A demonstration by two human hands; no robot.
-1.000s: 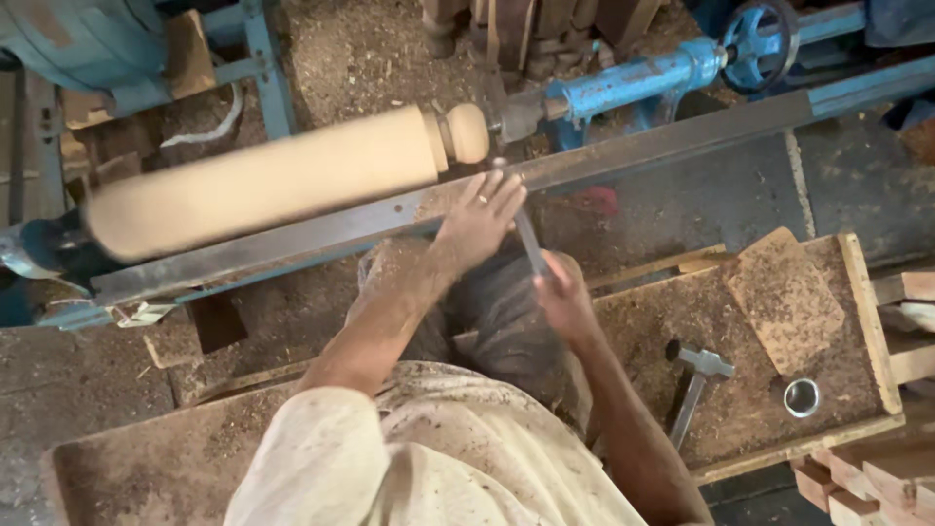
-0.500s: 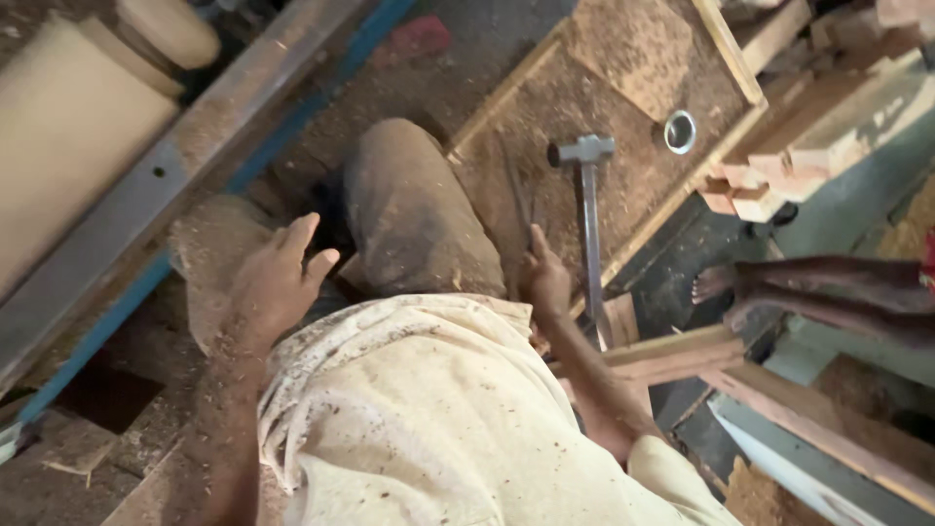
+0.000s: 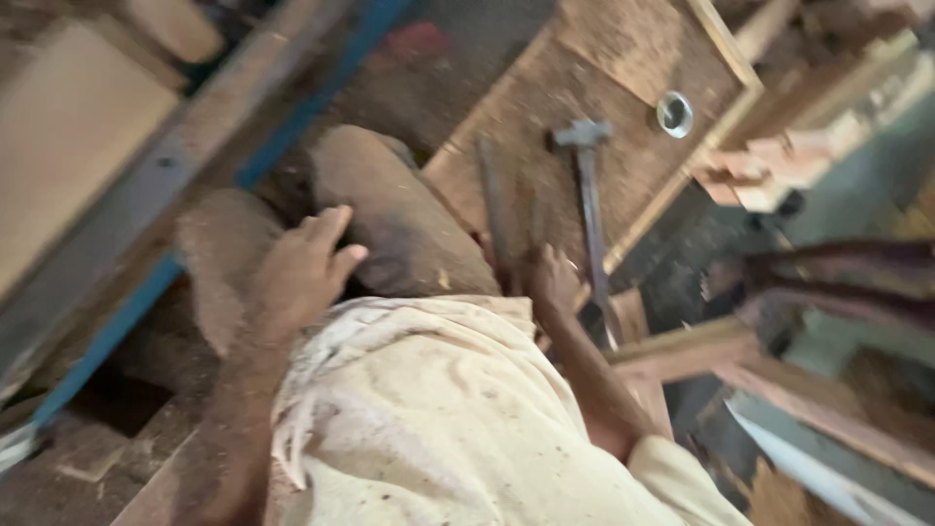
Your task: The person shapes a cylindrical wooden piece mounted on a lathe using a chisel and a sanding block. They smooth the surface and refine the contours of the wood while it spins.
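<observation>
While the left hand [image 3: 302,268] rests spread on a knee [image 3: 390,209], the right hand [image 3: 553,282] grips a chisel [image 3: 492,209]

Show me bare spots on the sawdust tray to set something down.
Free: the tray patch above the hammer, left of the metal ring. Crowded: the lower end, where the right hand rests by a long tool.

Motion blur smears the whole view, so whether the right hand [image 3: 553,278] grips the dark tool [image 3: 492,209] cannot be told, the pale turned wood [image 3: 78,127] runs off the left edge, and another person's limb [image 3: 838,278] is cut off at right.
</observation>
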